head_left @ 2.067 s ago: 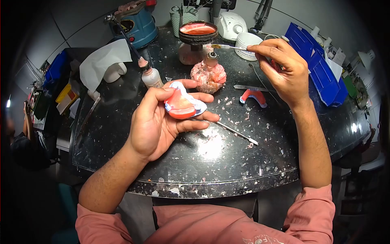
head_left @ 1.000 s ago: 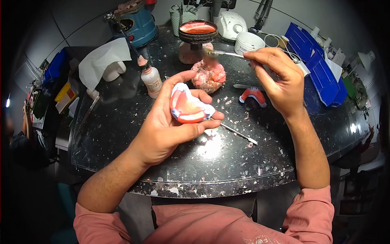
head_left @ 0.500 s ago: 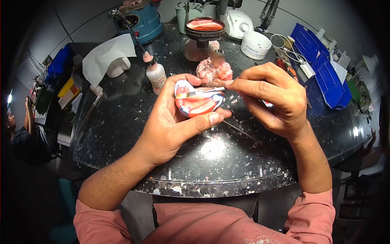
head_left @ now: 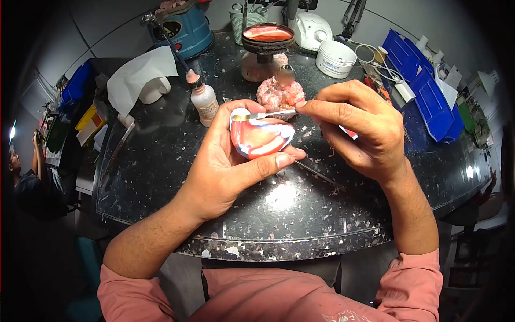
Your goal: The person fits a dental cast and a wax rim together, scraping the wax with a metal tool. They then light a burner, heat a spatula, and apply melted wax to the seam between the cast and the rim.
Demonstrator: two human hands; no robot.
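My left hand point(head_left: 228, 166) holds a dental model point(head_left: 257, 139) with red wax and white and blue areas, thumb at its lower edge and fingers behind it. Between the fingertips of my right hand point(head_left: 359, 126) is a thin metal spatula point(head_left: 273, 114), its blade touching the upper left part of the model. A small red and white piece point(head_left: 350, 133) shows below my right index finger, partly hidden in the palm. Just beyond the model is a burner point(head_left: 285, 75) caked with pink wax.
Behind the burner stands a round pan point(head_left: 268, 33) of red wax. A glass bottle point(head_left: 205, 102) with a torch-like tool is at left, a white tub point(head_left: 336, 59) at right. Another metal tool point(head_left: 321, 176) lies on the black table point(head_left: 257, 214). A person point(head_left: 33, 177) is at far left.
The spatula blade has shifted to the upper left edge of the model and sits higher. The model is turned slightly in my left hand.
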